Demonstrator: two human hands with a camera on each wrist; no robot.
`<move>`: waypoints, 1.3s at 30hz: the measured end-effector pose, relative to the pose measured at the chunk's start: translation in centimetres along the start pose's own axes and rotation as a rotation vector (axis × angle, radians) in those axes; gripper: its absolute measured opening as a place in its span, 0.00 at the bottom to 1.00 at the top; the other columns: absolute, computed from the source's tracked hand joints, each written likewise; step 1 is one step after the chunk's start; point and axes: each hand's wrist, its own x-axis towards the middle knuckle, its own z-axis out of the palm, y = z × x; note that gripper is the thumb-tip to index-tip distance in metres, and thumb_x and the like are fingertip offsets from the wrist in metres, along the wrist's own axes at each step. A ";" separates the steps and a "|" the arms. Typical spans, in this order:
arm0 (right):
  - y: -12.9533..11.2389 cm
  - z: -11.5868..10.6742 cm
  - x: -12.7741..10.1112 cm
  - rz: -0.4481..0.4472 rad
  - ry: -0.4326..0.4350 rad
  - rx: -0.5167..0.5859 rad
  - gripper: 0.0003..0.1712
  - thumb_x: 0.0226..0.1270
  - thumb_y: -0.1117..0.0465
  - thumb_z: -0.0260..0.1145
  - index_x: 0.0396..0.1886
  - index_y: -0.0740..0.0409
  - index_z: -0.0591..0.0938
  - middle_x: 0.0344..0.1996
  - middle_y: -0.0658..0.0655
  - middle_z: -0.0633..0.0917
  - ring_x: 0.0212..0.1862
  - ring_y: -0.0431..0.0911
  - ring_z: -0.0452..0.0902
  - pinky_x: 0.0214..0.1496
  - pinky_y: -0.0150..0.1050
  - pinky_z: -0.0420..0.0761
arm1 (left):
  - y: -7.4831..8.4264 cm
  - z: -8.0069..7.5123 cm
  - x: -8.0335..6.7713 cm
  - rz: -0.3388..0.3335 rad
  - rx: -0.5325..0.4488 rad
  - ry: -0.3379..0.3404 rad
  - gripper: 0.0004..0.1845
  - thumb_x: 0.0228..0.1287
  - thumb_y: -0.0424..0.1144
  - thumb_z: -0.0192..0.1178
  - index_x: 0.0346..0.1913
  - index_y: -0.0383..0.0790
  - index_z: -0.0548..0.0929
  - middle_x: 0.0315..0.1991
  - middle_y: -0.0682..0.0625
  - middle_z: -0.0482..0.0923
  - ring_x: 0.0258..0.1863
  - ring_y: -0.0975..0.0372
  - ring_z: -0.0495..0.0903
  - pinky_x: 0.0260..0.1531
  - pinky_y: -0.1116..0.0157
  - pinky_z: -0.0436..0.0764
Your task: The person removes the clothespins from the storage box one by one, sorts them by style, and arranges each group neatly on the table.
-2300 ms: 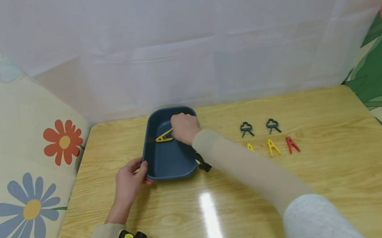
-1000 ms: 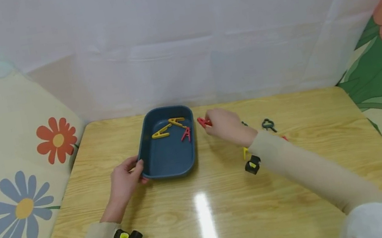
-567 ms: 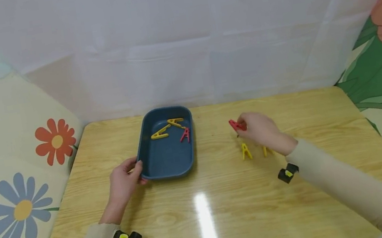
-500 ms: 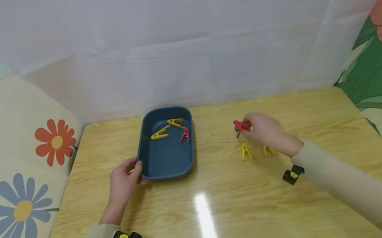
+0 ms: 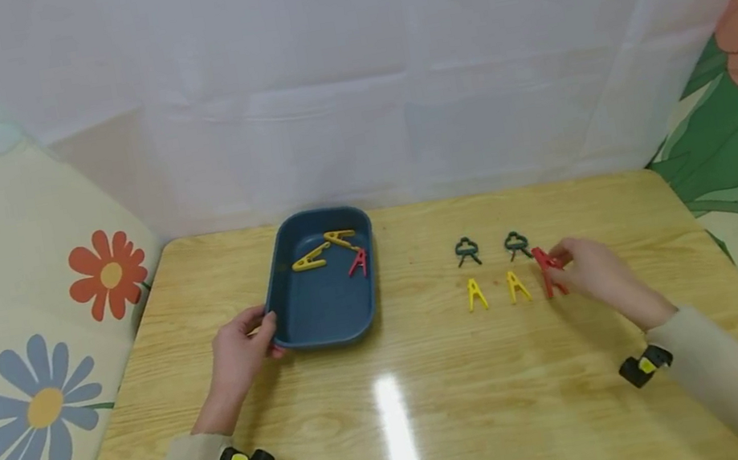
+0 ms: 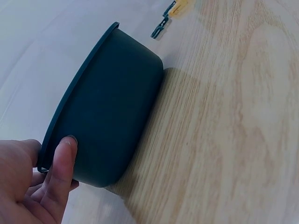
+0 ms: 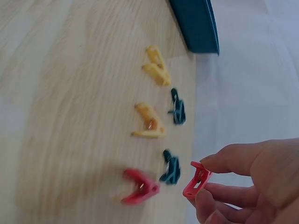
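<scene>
My left hand (image 5: 243, 353) grips the near left corner of a dark blue tray (image 5: 324, 312); its thumb (image 6: 63, 158) lies on the tray's outer wall (image 6: 107, 107). Two yellow clips (image 5: 321, 248) and a red clip (image 5: 358, 262) lie at the tray's far end. My right hand (image 5: 588, 270) pinches a red clip (image 5: 545, 259) just above the table at the right end of a row of clips. In the right wrist view the held red clip (image 7: 197, 179) hangs over a dark green clip (image 7: 172, 169), beside another red clip (image 7: 139, 187) on the table.
On the wooden table (image 5: 444, 413), right of the tray, lie two dark green clips (image 5: 466, 250) (image 5: 516, 242), two yellow clips (image 5: 475, 294) (image 5: 516, 285) and a red clip (image 5: 556, 286). A white curtain closes the far edge; flowered panels stand at both sides.
My right hand left the tray with a red clip and carried it right, past the dark green clips, to the row's right end. My left hand and the tray stayed put.
</scene>
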 end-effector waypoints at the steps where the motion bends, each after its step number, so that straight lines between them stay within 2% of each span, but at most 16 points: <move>1: 0.6 0.0 -0.2 0.003 0.007 -0.011 0.23 0.74 0.58 0.66 0.56 0.75 0.80 0.49 0.73 0.85 0.47 0.62 0.83 0.44 0.54 0.85 | 0.0 0.0 0.0 0.000 0.001 0.000 0.21 0.81 0.36 0.53 0.65 0.21 0.75 0.56 0.24 0.80 0.23 0.68 0.85 0.26 0.71 0.87; 5: 2.9 0.0 -1.0 0.021 0.021 -0.017 0.24 0.74 0.57 0.67 0.55 0.77 0.80 0.48 0.74 0.85 0.50 0.67 0.81 0.49 0.61 0.83 | -0.1 0.0 0.0 -0.004 0.003 0.000 0.22 0.81 0.37 0.54 0.66 0.21 0.75 0.56 0.25 0.81 0.23 0.67 0.86 0.27 0.71 0.87; 10: 5.2 0.3 -1.5 0.070 0.025 -0.014 0.23 0.74 0.59 0.65 0.54 0.78 0.79 0.47 0.74 0.85 0.46 0.64 0.83 0.47 0.59 0.84 | -0.2 0.0 0.0 -0.005 0.003 -0.004 0.22 0.82 0.37 0.53 0.67 0.21 0.75 0.57 0.25 0.80 0.23 0.66 0.86 0.27 0.71 0.87; 14: 6.2 0.8 -1.7 0.087 0.044 -0.031 0.22 0.73 0.60 0.65 0.53 0.78 0.79 0.45 0.73 0.85 0.46 0.64 0.82 0.47 0.59 0.83 | -0.3 0.1 0.1 -0.002 0.003 -0.002 0.22 0.82 0.37 0.53 0.66 0.21 0.75 0.57 0.25 0.80 0.23 0.66 0.86 0.27 0.71 0.87; 25: 6.6 1.3 -1.9 0.126 0.074 -0.071 0.23 0.74 0.58 0.64 0.54 0.77 0.79 0.44 0.72 0.85 0.45 0.64 0.83 0.43 0.58 0.82 | -0.5 0.1 0.1 -0.006 -0.004 0.007 0.22 0.81 0.37 0.54 0.66 0.21 0.75 0.57 0.25 0.80 0.22 0.66 0.86 0.26 0.70 0.88; 39: 6.3 1.5 -1.8 0.113 0.091 -0.073 0.22 0.73 0.58 0.66 0.53 0.76 0.80 0.41 0.70 0.86 0.41 0.61 0.83 0.41 0.56 0.83 | -0.4 0.0 0.1 -0.002 -0.011 0.003 0.22 0.82 0.38 0.54 0.66 0.21 0.75 0.57 0.25 0.80 0.23 0.66 0.86 0.27 0.70 0.88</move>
